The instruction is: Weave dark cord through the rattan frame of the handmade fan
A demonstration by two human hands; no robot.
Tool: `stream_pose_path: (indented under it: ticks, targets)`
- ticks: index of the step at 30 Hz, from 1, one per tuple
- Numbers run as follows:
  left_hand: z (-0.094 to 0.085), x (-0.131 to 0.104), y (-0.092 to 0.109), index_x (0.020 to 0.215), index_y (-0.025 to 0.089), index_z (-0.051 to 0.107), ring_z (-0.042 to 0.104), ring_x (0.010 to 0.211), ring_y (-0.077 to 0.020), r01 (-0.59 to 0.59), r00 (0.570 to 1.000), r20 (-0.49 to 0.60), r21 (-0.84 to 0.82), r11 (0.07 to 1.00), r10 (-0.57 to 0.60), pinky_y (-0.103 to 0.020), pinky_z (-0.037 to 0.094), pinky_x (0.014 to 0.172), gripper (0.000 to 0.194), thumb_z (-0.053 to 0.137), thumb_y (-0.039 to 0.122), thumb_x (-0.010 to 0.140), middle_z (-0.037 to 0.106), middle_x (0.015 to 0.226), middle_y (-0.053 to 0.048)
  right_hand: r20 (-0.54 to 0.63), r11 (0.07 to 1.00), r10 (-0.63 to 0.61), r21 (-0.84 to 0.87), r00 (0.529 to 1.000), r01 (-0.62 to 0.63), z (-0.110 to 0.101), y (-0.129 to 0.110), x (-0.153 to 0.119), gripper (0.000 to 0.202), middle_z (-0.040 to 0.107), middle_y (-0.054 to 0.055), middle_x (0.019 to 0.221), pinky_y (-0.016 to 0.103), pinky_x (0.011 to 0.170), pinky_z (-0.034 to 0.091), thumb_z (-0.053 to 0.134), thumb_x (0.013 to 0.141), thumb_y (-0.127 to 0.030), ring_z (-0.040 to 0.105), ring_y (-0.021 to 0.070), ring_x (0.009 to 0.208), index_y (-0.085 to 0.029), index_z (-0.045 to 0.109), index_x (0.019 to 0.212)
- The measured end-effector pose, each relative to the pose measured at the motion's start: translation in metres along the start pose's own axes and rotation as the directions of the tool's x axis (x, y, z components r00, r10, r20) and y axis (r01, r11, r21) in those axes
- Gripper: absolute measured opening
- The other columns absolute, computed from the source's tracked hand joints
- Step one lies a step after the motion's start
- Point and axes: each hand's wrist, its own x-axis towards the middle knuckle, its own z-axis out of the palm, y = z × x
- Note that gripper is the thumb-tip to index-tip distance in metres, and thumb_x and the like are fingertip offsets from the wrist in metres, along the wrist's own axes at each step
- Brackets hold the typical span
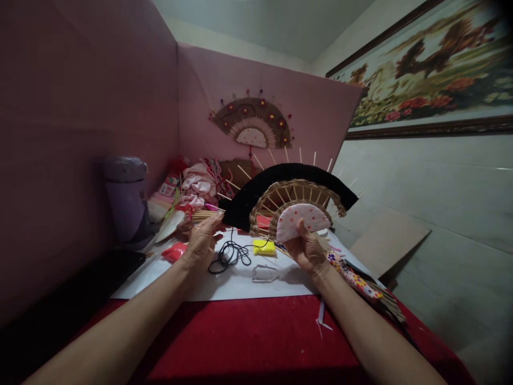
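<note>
While the counter [240,339] spreads out nearest, the fan [316,174] above it looks largely built, its rim plain.
The right hand [306,251] grips its dotted base [294,220]; the left hand [201,240] pinches the black band [240,209] at the fan's left end. Base, woven strips [272,192] and band are in place; bare stick tips [286,155] jut past them. Black cord [229,256] lies loosely coiled below the fan's left half. Beyond the fan, a wall fan [262,111] carries flowers the held one lacks.
</note>
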Motion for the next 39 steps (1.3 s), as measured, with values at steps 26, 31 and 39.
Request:
stream_pose_path:
  ticks: [26, 31, 39]
  targets:
    - [0.0035, -0.0058, -0.0023, 0.066, 0.016, 0.059, 0.050, 0.065, -0.0141, 0.116, 0.993, 0.022, 0.003, 0.993, -0.116, -0.027, 0.033, 0.061, 0.026, 0.071, 0.037, 0.057, 0.062, 0.066, -0.002, -0.039, 0.998, 0.008, 0.066, 0.999, -0.006, 0.0013, 0.0009, 0.0013, 0.033, 0.070, -0.002, 0.093, 0.028, 0.078, 0.053, 0.066, 0.074, -0.024, 0.066, 0.0122, 0.080, -0.026, 0.057, 0.105]
    - [0.0034, -0.0058, -0.0035, 0.069, 0.015, 0.062, 0.050, 0.066, -0.0154, 0.125, 0.992, 0.028, 0.031, 0.992, -0.126, -0.027, 0.034, 0.062, 0.024, 0.071, 0.034, 0.058, 0.062, 0.068, -0.003, -0.014, 0.997, -0.008, 0.072, 1.000, 0.009, -0.0011, 0.0023, 0.0023, 0.033, 0.069, -0.002, 0.093, 0.029, 0.079, 0.053, 0.067, 0.073, -0.023, 0.065, 0.0122, 0.081, -0.027, 0.057, 0.105]
    - [-0.0001, -0.0044, -0.0072, 0.073, 0.014, 0.063, 0.050, 0.068, -0.0149, 0.118, 0.989, 0.076, 0.098, 0.988, -0.126, -0.026, 0.034, 0.061, 0.030, 0.071, 0.040, 0.059, 0.063, 0.074, -0.005, -0.013, 0.997, -0.017, 0.073, 1.000, 0.018, -0.0024, 0.0026, 0.0034, 0.033, 0.069, -0.002, 0.093, 0.029, 0.080, 0.053, 0.067, 0.072, -0.022, 0.065, 0.0126, 0.083, -0.026, 0.057, 0.104]
